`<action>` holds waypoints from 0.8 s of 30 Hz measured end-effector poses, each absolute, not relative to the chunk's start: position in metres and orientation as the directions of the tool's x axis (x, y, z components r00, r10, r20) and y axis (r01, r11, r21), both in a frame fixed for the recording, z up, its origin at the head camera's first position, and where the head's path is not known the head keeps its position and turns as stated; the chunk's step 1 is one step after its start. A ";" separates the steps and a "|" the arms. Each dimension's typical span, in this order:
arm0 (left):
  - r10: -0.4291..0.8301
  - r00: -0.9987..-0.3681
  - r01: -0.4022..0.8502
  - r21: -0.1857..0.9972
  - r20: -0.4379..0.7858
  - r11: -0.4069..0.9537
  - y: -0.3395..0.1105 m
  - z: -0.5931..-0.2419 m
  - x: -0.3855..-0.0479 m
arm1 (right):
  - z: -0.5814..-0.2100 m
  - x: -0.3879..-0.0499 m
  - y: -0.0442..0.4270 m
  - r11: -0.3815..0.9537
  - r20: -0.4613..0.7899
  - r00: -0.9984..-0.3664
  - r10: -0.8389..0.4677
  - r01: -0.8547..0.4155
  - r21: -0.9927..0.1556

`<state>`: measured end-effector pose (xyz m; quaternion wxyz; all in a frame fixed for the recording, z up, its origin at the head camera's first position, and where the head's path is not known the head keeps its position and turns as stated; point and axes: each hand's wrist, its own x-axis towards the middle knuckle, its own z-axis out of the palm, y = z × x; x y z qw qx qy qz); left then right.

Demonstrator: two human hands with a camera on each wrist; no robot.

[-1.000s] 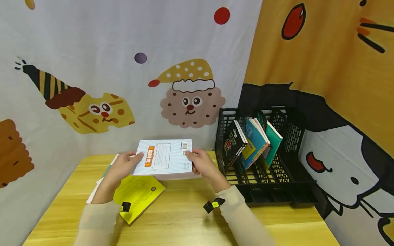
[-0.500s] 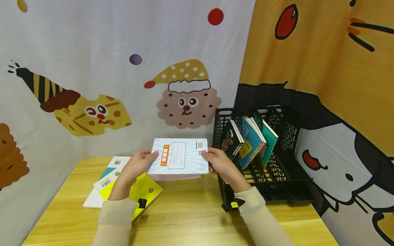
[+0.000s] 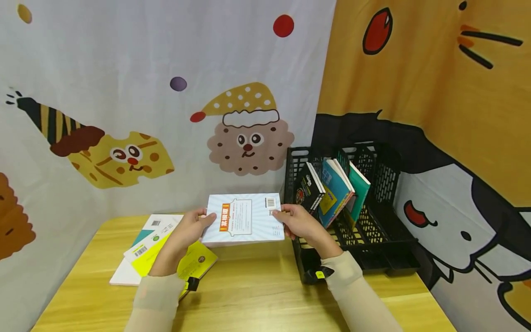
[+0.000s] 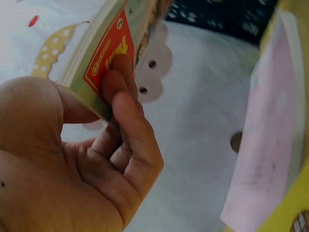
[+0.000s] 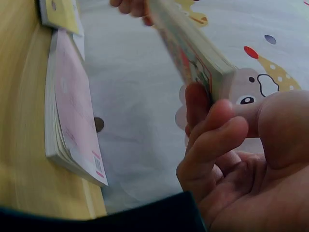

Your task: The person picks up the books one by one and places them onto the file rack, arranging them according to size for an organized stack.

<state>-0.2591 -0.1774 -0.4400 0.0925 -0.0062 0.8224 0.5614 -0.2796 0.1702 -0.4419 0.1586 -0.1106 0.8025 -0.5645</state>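
Observation:
A light blue book [image 3: 242,217] with an orange label and a barcode is held level above the table, cover side down. My left hand [image 3: 187,233] pinches its left edge, thumb on top and fingers underneath. At the right edge my right hand [image 3: 304,226] grips it the same way. From below, the left wrist view shows the book's red and yellow cover panel [image 4: 110,53] beside the left hand [image 4: 96,154]. The right wrist view shows the right hand [image 5: 227,154] under the page edges. A pink book [image 5: 75,96] lies on the table below, mostly hidden in the head view.
Several books, among them a yellow book [image 3: 197,260] and a white one [image 3: 124,272], overlap on the table's left side. A black slotted rack [image 3: 373,246] at right holds black books [image 3: 309,189], blue books [image 3: 335,191] and a green book [image 3: 358,191]. A printed curtain [image 3: 249,55] hangs behind.
Both hands have carried the light blue book to the right, away from the pile at left, then lowered it slightly. More of the pile shows now. The head view has shifted a little.

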 end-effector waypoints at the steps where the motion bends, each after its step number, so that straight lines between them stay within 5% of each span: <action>1: 0.088 -0.983 -0.118 0.925 -0.160 0.360 -0.177 -0.439 -0.258 | -0.442 -0.279 0.170 0.352 -0.126 -0.932 -0.341 -0.002 -0.936; 9: 0.023 -0.986 -0.149 0.927 -0.167 0.344 -0.172 -0.440 -0.258 | -0.444 -0.274 0.160 0.489 -0.040 -0.972 -0.231 -0.080 -0.869; 14: 0.012 -0.985 -0.160 0.929 -0.174 0.334 -0.171 -0.444 -0.259 | -0.446 -0.267 0.154 0.665 0.065 -0.976 -0.206 -0.189 -0.723; 19: 0.001 -0.985 -0.162 0.933 -0.171 0.323 -0.166 -0.444 -0.260 | -0.444 -0.259 0.146 0.784 0.190 -0.928 -0.320 -0.372 -0.497; 24: -0.011 -0.984 -0.170 0.929 -0.177 0.329 -0.160 -0.442 -0.258 | -0.447 -0.254 0.137 0.766 0.212 -0.837 -0.505 -0.548 -0.336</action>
